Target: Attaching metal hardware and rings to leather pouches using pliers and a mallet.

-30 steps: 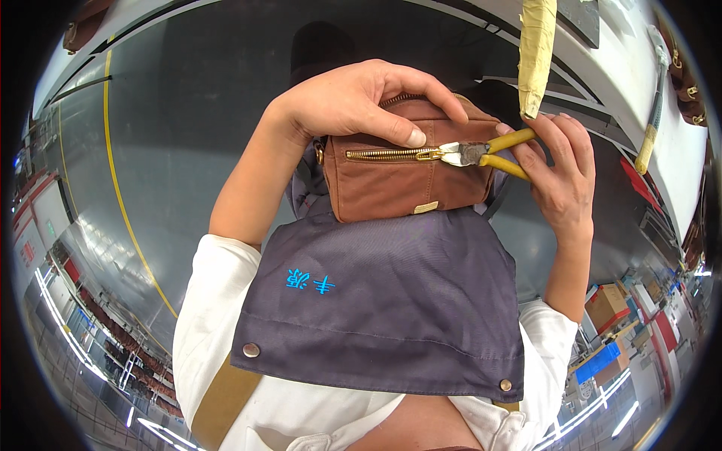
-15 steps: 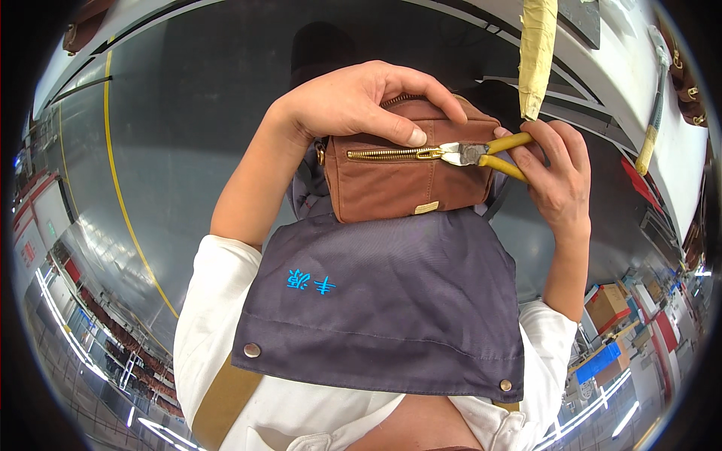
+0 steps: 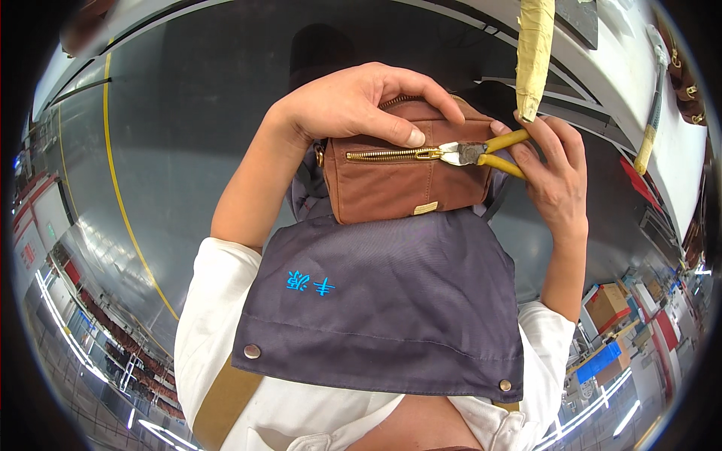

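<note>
A brown bag [image 3: 391,183] with a brass zipper [image 3: 380,156] across its face rests at my lap, just beyond the dark apron. My left hand [image 3: 361,105] grips the bag from above, its thumb pressed beside the zipper and its fingers over the top edge. In my right hand [image 3: 553,169] is a pair of pliers [image 3: 500,143] with yellow handles. Their jaws meet the zipper's slider end, where a pale metal piece shows; whether the jaws clamp it I cannot tell. A second zipper on the bag's top is partly covered by my left hand.
Close above my right hand hangs a tapered shaft wrapped in yellow tape [image 3: 534,68]. A white table edge [image 3: 624,75] curves along the right, with a yellow-tipped tool [image 3: 648,143] on it. Boxes [image 3: 608,308] stand farther off at lower right.
Almost everything holds its place. My right hand and the pliers have shifted very slightly to the left; the left hand's grip on the bag is the same.
</note>
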`<move>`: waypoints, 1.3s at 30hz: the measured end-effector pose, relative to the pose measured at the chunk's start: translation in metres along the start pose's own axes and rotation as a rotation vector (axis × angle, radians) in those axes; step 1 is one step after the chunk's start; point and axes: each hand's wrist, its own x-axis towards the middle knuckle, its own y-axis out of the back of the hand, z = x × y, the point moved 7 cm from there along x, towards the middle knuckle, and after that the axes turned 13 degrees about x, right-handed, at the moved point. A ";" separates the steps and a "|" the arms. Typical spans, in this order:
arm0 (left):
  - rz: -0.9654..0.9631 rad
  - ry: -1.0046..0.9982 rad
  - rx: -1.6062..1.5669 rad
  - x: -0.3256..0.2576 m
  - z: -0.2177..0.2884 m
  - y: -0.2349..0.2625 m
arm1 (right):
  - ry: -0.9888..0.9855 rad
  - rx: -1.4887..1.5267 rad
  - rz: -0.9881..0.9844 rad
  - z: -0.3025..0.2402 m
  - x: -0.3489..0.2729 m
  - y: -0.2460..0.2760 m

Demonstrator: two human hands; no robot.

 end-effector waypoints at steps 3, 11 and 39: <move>-0.007 -0.027 -0.008 0.001 0.002 0.001 | 0.013 -0.088 0.035 0.002 0.001 0.006; 0.080 0.070 -0.070 -0.009 -0.014 0.005 | -0.542 -0.131 0.592 0.076 -0.034 0.068; 0.337 0.172 -0.128 -0.017 -0.040 0.036 | -1.196 1.853 -0.021 -0.005 -0.009 -0.197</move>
